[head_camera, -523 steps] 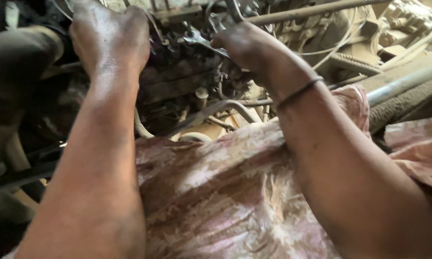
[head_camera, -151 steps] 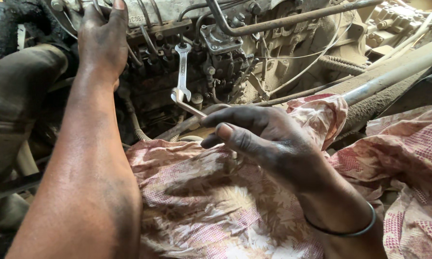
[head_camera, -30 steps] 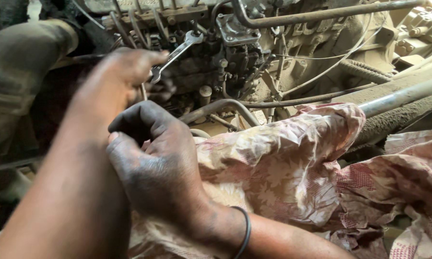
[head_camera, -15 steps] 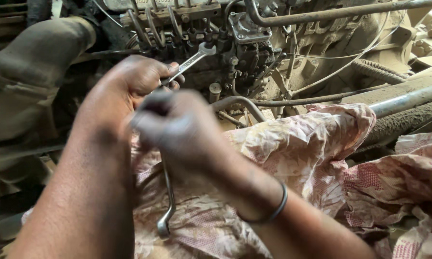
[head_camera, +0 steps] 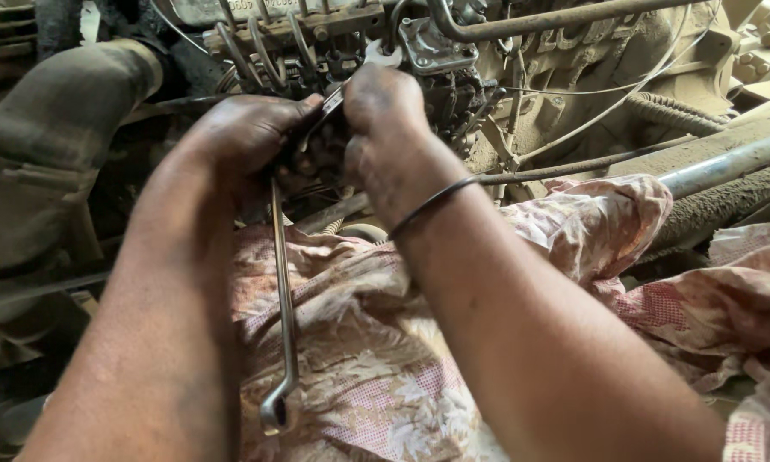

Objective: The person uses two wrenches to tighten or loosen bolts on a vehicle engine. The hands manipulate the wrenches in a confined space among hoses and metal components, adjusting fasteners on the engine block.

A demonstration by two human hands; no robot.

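Hands first: both work close together at the grimy engine block (head_camera: 573, 77), just below its row of curved metal fuel pipes (head_camera: 265, 43). Left hand (head_camera: 248, 141) is curled, fingers closed around the upper end of a long ring spanner (head_camera: 284, 299); the shaft hangs down from the grip, and its ring end lies low over the patterned cloth (head_camera: 385, 359). Right hand (head_camera: 385, 128), with a thin dark band at the wrist, is also closed, pinching a second, shorter spanner (head_camera: 376, 58) whose bright open jaw shows just above the knuckles, against the pump fittings. Whether that jaw sits on a nut cannot be told; the fingers hide the contact.

Surroundings, large to small: engine block and a dusty hose at left (head_camera: 51, 145); a pale metal tube (head_camera: 727, 162) running at right; cloth draped over the frame under both forearms; a rusty rod (head_camera: 556, 19) across the top.

Progress, as a judgement: both tools are in hand and placed at the fitting, so setting-up looks finished. No loosened nut or detached pipe is visible; the pipes all seem attached. Turning work appears to remain.
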